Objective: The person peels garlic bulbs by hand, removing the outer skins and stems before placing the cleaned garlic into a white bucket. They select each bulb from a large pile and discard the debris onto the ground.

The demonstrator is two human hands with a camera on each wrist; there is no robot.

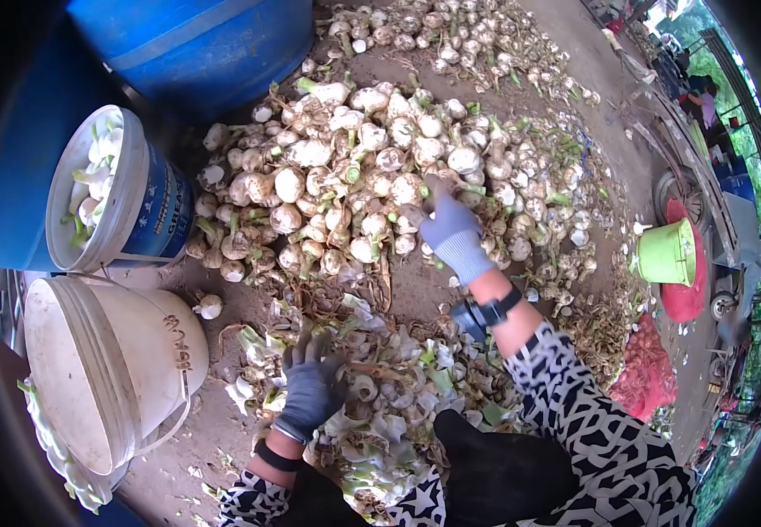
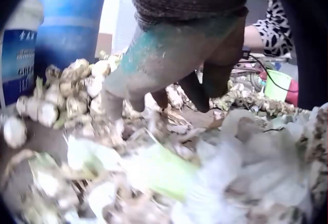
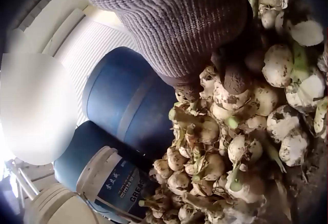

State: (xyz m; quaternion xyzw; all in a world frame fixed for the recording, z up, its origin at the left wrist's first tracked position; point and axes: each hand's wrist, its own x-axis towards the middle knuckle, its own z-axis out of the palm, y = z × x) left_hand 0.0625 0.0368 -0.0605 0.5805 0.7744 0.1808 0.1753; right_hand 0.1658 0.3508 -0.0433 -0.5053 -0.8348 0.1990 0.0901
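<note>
My right hand (image 1: 453,228), in a grey knit glove, reaches into a large heap of dirty white garlic bulbs (image 1: 310,154) with short green stems. In the right wrist view, its soil-covered fingers (image 3: 237,83) curl over one garlic bulb (image 3: 225,100) among the others. Nearer the body, my left hand (image 1: 312,386) hovers low over a pile of stripped garlic skins (image 1: 389,422), gloved, with fingers apart and pointing down. Nothing shows between its fingers in the left wrist view.
Left of the heap stand a blue-labelled bucket (image 1: 165,206) holding peeled garlic, a lidded white bucket (image 1: 156,351) and a big blue barrel (image 1: 213,61). To the right are a green bucket (image 1: 666,252) and a red mesh sack (image 1: 646,369). More bulbs lie at the back.
</note>
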